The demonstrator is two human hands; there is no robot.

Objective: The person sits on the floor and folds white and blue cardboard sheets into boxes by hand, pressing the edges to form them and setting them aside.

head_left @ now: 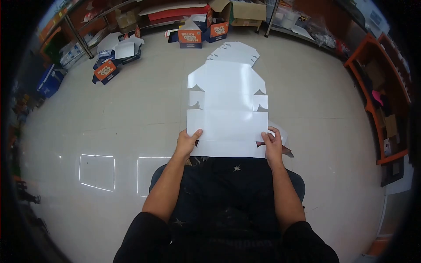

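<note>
"What's largest here?"
"The shiny pale floor [131,109], stretching left and right."
"And the white cardboard sheet [228,127]?"
"In the middle, reaching from near to far, notched along both sides."
"Any boxes?"
"Orange-and-navy boxes [190,38], far off and far left."
"The hands?"
"Left hand [189,139] and right hand [272,142] each pinch a near side edge, thumbs on top."

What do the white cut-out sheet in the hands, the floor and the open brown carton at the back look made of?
White cut-out sheet: probably thin cardboard with a smooth, glossy coating; it has crisp notches, fold lines and a bright sheen.
Floor: likely polished tile, given its faint seams and mirror-like reflections.
Open brown carton: apparently plain cardboard, matt, with flaps standing out.
</note>
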